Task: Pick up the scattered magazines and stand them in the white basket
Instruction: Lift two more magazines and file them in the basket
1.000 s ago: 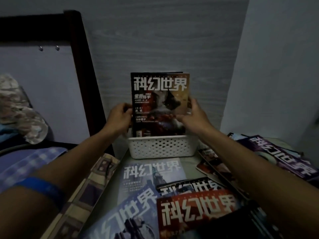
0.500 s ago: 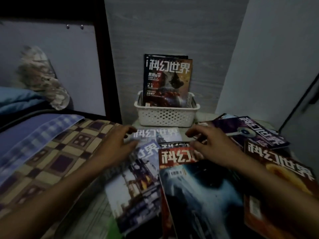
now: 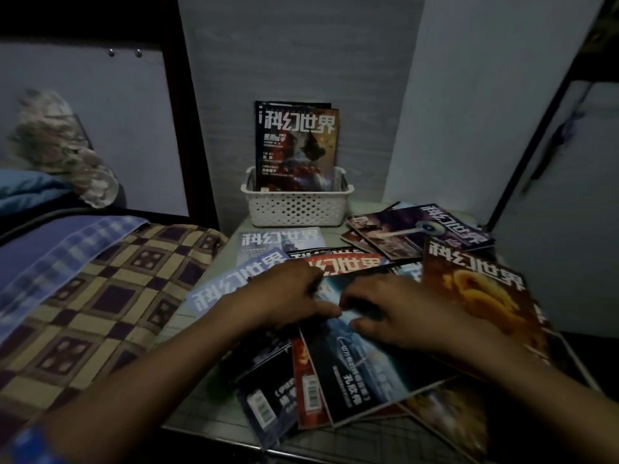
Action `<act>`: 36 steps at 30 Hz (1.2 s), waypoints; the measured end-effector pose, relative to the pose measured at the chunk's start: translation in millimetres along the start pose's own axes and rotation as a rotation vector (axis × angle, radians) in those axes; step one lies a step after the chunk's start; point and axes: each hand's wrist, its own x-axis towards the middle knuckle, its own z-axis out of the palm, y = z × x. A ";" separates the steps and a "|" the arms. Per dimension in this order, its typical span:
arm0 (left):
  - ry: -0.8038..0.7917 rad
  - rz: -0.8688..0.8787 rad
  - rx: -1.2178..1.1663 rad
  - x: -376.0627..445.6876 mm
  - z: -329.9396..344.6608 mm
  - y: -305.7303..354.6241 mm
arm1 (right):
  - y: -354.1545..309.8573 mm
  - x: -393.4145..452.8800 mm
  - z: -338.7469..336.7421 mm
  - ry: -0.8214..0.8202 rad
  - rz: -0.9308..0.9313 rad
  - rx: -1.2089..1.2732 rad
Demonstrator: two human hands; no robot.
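A white perforated basket (image 3: 296, 209) stands against the wall with two magazines (image 3: 296, 145) upright in it. In front of it, several magazines lie scattered and overlapping on the small table: a pale blue one (image 3: 234, 283), a red one (image 3: 345, 262), a purple one (image 3: 418, 229) and an orange one (image 3: 475, 296). On top of the pile lies a dark blue magazine (image 3: 351, 370). My left hand (image 3: 288, 296) and my right hand (image 3: 402, 313) both curl their fingers around its far edge, which looks slightly raised.
A bed with a checked blanket (image 3: 100, 296) borders the table on the left, behind a dark frame post (image 3: 187, 128). A pale cabinet (image 3: 552, 212) stands close on the right. The table's front edge (image 3: 234, 440) is near me.
Both hands left the magazine standing in the basket, came back to the pile and closed on the far edge of the dark blue magazine. The view tilted down.
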 end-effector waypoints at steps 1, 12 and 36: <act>-0.027 -0.006 -0.015 7.3 0.6 4.5 | 0.5 -6.0 -0.6 -0.006 -0.004 -0.028; 0.199 0.038 -0.425 -4.3 -94.4 2.3 | 51.6 -48.4 -1.6 0.552 0.446 0.396; 0.948 -0.062 -0.452 42.4 -86.1 -64.5 | 42.4 124.4 -59.4 0.862 0.271 1.064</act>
